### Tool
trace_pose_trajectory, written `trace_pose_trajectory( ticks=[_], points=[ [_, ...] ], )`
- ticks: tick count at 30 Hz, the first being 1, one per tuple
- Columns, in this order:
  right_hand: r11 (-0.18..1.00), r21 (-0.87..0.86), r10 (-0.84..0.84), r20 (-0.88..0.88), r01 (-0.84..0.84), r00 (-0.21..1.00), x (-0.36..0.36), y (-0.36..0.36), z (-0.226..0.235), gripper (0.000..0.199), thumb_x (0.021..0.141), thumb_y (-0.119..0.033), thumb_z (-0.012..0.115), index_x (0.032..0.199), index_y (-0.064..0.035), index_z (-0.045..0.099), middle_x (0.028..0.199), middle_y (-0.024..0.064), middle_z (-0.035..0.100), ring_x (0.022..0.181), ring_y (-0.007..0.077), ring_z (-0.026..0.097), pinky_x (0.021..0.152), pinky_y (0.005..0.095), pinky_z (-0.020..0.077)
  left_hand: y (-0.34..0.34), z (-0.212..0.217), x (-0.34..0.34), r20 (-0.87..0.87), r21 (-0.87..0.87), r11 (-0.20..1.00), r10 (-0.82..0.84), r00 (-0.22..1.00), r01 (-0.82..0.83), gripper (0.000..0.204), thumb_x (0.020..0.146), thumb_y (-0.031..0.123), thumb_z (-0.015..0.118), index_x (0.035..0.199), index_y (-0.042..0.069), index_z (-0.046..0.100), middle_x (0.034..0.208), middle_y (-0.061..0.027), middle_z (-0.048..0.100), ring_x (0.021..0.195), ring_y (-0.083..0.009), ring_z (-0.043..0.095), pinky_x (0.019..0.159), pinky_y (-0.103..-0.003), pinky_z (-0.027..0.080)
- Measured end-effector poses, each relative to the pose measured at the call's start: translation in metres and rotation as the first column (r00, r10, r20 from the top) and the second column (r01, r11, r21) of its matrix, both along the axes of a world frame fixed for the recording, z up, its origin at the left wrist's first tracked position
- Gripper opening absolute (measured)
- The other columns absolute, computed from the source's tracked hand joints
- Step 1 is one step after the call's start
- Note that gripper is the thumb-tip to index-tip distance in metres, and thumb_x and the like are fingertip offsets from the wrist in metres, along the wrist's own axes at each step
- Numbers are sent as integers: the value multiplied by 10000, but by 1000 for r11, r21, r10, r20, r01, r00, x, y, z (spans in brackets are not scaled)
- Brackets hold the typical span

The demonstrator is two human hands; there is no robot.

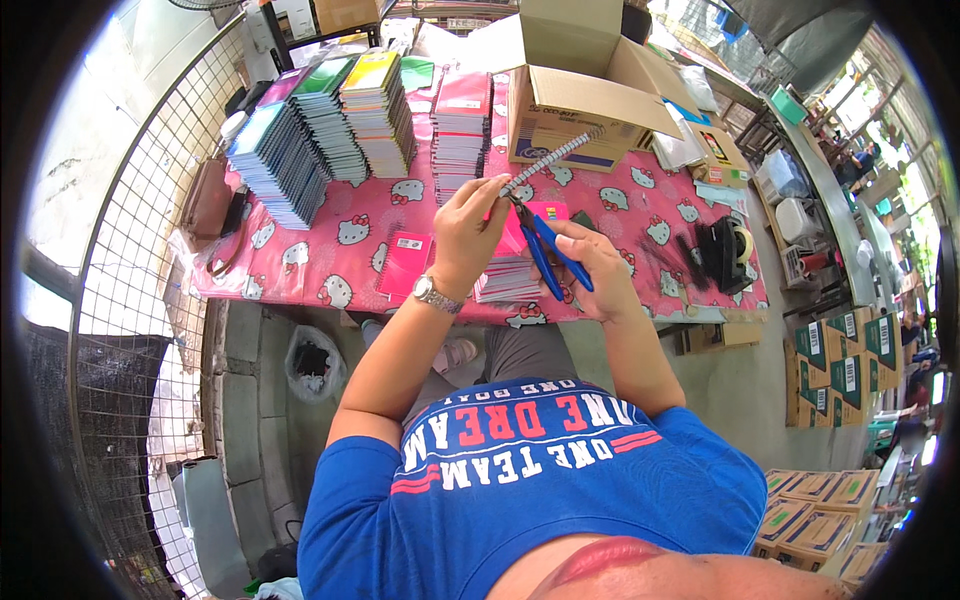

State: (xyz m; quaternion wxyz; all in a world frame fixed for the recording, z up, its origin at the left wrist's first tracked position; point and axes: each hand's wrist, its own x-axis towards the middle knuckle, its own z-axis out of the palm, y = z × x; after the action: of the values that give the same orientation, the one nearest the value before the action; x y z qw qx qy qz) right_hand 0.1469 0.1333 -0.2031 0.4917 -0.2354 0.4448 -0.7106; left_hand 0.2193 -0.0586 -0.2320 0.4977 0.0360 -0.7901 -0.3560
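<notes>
1. Left hand (pixel 472 222): pinching one end of a spiral coil (pixel 556 160), which extends beyond its fingertips, above the bench (pixel 365 228).
2. Right hand (pixel 598 268): gripping blue-handled pliers (pixel 541 254), their tips close beside the left fingertips.
3. Risk: slipping pliers could nip those fingertips; a loose pinch could bend the coil.

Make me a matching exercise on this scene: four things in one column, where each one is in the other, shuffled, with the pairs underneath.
Things
1. blue-handled pliers
2. wire spiral binding
3. open cardboard box
4. black tape dispenser

Places
A. on the far side of the table
B. held in the left hand
C. near the table's right end
D. held in the right hand

Pairs
1-D, 2-B, 3-A, 4-C
</notes>
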Motion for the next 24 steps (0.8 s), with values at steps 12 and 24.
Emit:
trace_pose_trajectory(
  ticks=[12,24],
  points=[
    [693,247,78,-960,677,270,-100,79,-229,560,777,-250,783,1252,-19,599,1199,152,623,1071,243,626,941,363,488,-107,-50,15,617,-617,783,548,564,-86,169,858,227,558,887,84,644,989,-72,688,962,-265,616,829,-447,428],
    [226,244,548,-832,943,84,-220,170,-236,273,883,-240,653,1101,-75,656,1148,167,612,1113,364,581,902,494,480,-90,-87,6,350,-339,912,349,870,-229,291,857,158,662,1143,108,643,1268,-95,588,1188,-326,520,1012,-466,418]
  ],
)
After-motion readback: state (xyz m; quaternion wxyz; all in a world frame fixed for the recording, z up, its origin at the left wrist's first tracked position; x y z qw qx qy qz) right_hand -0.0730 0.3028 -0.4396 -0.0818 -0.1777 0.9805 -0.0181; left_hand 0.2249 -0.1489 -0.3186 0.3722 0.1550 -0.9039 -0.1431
